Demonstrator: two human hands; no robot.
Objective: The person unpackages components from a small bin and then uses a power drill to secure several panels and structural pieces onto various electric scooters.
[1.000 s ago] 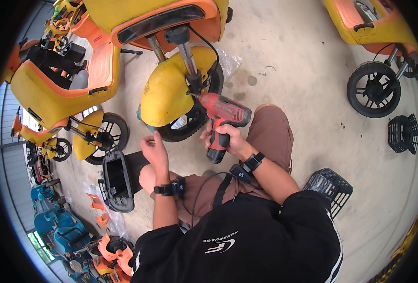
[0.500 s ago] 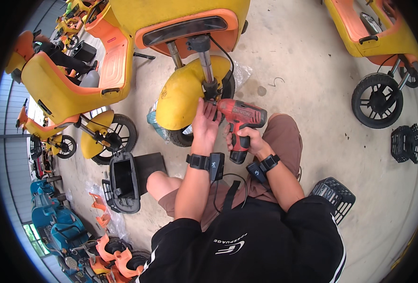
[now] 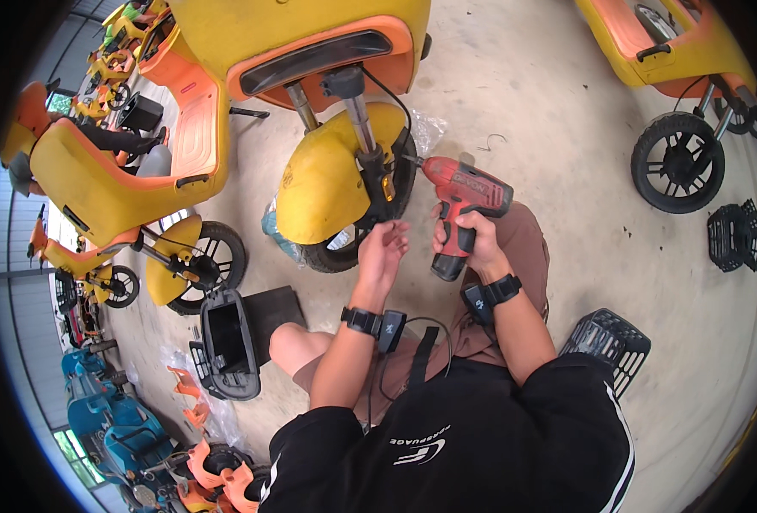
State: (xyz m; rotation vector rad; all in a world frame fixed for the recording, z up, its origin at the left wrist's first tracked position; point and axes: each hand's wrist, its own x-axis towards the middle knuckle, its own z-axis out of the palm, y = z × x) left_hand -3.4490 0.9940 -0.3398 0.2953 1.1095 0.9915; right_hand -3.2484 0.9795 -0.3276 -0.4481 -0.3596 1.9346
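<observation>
My right hand (image 3: 479, 242) is wrapped round the grip of a red and black cordless drill (image 3: 468, 190). The drill's nose points up and left, its tip close beside the front fork (image 3: 362, 128) of a yellow scooter (image 3: 306, 34). Below the fork's lower end, my left hand (image 3: 384, 250) is half curled with its fingers a little apart; nothing shows in it. It is close to the black front wheel (image 3: 406, 175) and the yellow mudguard (image 3: 323, 184). An orange reflector (image 3: 388, 189) shows on the fork's lower part.
Left of me stands another yellow scooter (image 3: 96, 175), with a person beyond it. A black plastic bin-like part (image 3: 250, 359) lies by my left knee. Black baskets (image 3: 605, 342) rest on the floor at right. A third scooter (image 3: 695, 68) stands at far right.
The drill has moved right and back from the fork, uncovering the orange reflector. My left hand has dropped down from the fork, its fingers now more curled.
</observation>
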